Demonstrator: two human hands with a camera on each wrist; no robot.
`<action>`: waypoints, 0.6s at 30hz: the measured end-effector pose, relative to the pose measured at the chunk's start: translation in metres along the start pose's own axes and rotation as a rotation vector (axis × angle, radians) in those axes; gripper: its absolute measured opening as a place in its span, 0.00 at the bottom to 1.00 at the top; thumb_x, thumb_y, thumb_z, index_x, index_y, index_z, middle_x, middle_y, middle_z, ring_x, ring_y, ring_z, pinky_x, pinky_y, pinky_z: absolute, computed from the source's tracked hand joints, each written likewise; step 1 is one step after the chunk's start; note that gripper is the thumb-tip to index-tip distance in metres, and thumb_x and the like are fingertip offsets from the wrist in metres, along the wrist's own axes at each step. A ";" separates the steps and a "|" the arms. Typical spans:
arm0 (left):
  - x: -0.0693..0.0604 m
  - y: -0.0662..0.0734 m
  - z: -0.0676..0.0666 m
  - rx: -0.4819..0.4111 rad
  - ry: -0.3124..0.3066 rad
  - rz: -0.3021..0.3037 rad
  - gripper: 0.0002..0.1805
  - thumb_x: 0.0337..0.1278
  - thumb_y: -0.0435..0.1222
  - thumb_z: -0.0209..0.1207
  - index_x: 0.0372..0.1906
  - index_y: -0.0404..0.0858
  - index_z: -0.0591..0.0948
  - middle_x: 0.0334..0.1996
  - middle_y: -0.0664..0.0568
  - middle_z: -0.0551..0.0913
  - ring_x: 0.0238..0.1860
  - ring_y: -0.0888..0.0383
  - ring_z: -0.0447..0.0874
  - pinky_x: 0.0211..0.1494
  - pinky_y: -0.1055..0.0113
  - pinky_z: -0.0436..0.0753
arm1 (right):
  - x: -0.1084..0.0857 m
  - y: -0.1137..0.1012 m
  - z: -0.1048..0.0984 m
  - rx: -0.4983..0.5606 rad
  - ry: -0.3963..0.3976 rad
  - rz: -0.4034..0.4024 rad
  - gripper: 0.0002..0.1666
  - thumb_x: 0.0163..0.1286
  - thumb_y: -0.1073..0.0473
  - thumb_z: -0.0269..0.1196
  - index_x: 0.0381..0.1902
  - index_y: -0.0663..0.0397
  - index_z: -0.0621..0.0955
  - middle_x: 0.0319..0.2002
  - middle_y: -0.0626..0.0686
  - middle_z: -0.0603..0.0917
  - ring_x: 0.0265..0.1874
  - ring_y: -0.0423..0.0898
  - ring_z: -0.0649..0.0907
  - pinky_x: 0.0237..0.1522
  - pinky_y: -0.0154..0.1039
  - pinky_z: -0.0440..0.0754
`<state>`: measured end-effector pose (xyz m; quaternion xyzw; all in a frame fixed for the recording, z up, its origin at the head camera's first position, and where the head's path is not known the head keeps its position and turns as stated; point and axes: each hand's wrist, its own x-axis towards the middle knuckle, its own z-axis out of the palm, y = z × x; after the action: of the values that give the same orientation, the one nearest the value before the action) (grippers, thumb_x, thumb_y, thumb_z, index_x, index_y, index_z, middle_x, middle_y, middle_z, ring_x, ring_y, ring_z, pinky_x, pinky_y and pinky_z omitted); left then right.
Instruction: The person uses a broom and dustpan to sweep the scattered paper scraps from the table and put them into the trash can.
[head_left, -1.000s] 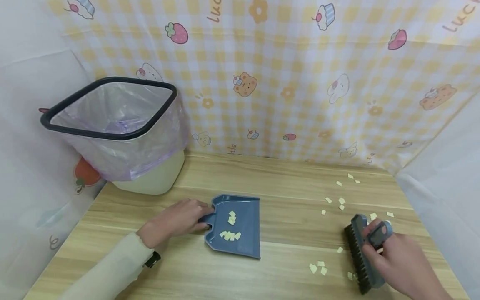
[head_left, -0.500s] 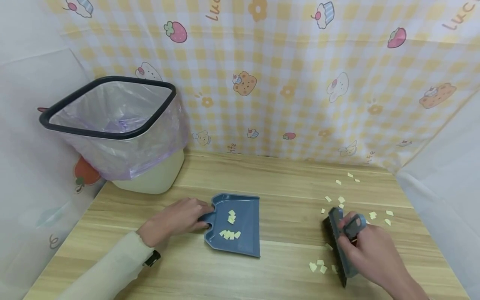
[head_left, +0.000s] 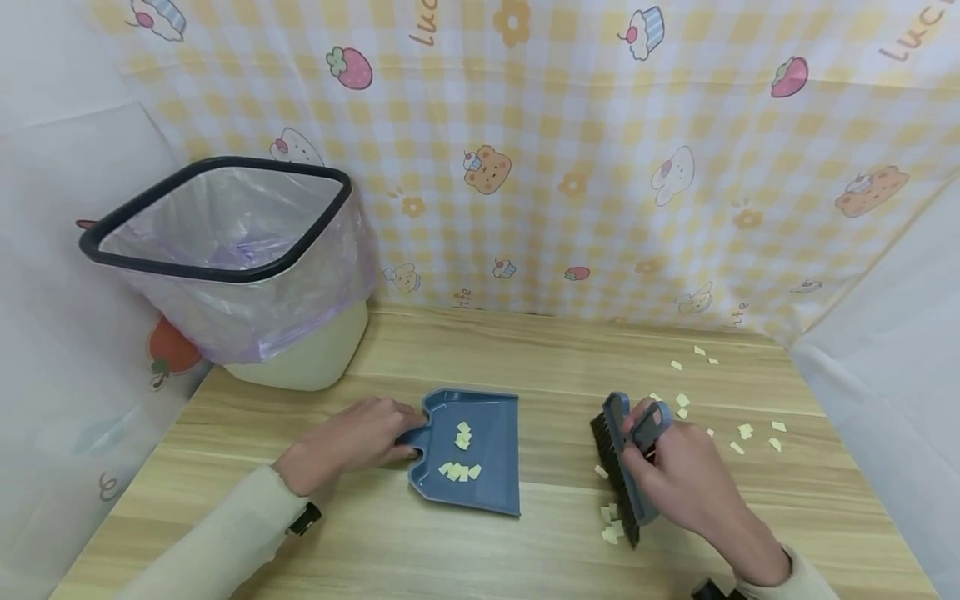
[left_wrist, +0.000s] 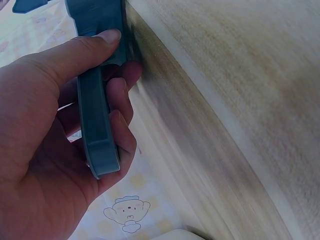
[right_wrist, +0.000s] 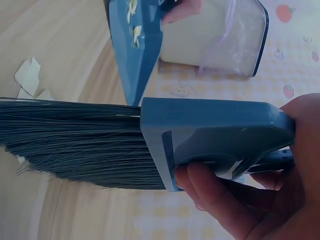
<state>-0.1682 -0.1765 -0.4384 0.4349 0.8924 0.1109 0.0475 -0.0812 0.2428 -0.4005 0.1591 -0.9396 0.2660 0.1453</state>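
My left hand [head_left: 352, 446] grips the handle of a blue dustpan [head_left: 491, 450], which lies flat on the table with several pale yellow paper bits on it. In the left wrist view my fingers wrap round the blue handle [left_wrist: 95, 125]. To the right, my right hand [head_left: 678, 471] holds a blue hand brush [head_left: 626, 467], its dark bristles facing the dustpan. Several paper bits [head_left: 611, 533] lie against the bristles' left side. The right wrist view shows the brush [right_wrist: 215, 130] pinched by the fingers, its bristles [right_wrist: 85, 145] pointing left.
A bin [head_left: 300, 358] with a black rim [head_left: 225, 273] and a clear-purple liner stands at the back left. More paper bits [head_left: 745, 431] are scattered on the right of the wooden table [head_left: 555, 350]. A yellow checked curtain [head_left: 570, 108] hangs behind.
My right hand has moved left with the brush, and some paper bits by the bristles have shifted left. The left hand and dustpan have stayed in place.
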 end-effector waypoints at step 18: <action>0.000 0.001 0.000 0.000 0.001 -0.012 0.19 0.68 0.38 0.75 0.57 0.31 0.89 0.52 0.40 0.92 0.35 0.63 0.84 0.39 0.66 0.87 | -0.033 -0.010 -0.019 -0.118 -0.013 0.063 0.12 0.67 0.69 0.67 0.44 0.48 0.81 0.22 0.33 0.75 0.19 0.28 0.69 0.20 0.33 0.70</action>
<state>-0.1669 -0.1759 -0.4380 0.4296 0.8949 0.1107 0.0476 -0.0438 0.2525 -0.3924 0.1223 -0.9592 0.2134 0.1398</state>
